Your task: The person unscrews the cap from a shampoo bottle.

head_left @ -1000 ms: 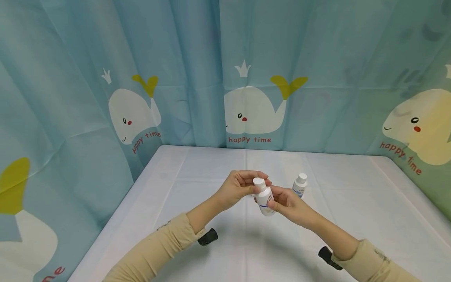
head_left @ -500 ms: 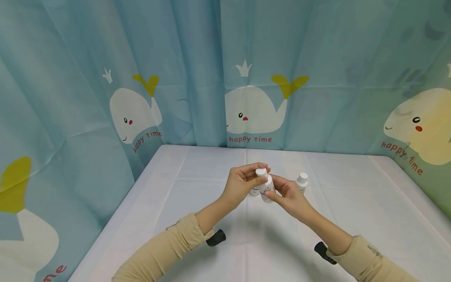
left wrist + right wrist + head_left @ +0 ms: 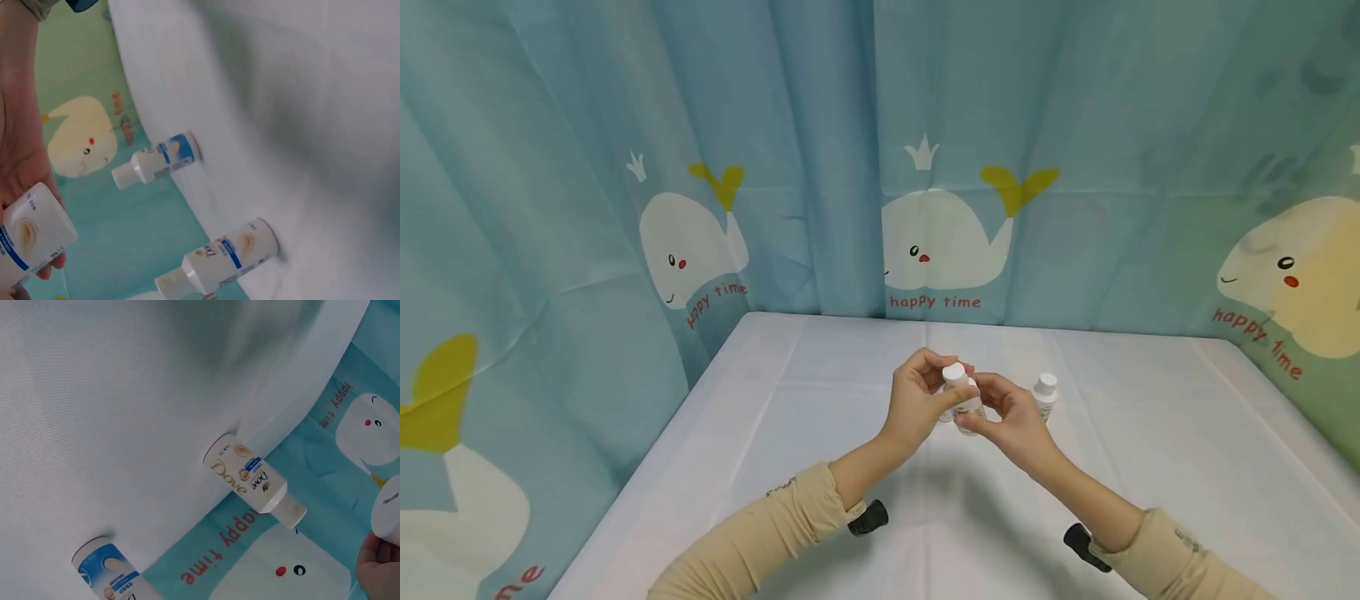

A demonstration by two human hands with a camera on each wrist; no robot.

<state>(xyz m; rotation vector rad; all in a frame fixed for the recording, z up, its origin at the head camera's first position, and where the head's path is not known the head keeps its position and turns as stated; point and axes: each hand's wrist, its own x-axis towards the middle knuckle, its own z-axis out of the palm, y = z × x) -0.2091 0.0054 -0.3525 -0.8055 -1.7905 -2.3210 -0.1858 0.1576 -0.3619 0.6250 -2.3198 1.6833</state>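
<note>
Both hands hold one small white capped bottle (image 3: 973, 410) above the middle of the table. My left hand (image 3: 913, 404) grips it near the white cap, thumb across the front. My right hand (image 3: 1011, 421) pinches its body from the other side. In the left wrist view, this bottle (image 3: 40, 228) shows a blue band and a pale round motif. Just behind it a white Dove bottle (image 3: 247, 472) with gold lettering stands upright on the table, mostly hidden in the head view. Farther right stands another white bottle (image 3: 1047, 393), with a blue patch low on its label.
A white cloth covers the table (image 3: 820, 400). Behind and beside it hangs a blue-green curtain (image 3: 820, 167) printed with whales. A black piece (image 3: 868, 518) shows at the left cuff, and another black piece (image 3: 1086, 546) at the right cuff.
The held bottle has moved slightly away from the body, and its cap end has turned more toward the camera. The left forearm has shifted right. The two standing bottles have stayed in place.
</note>
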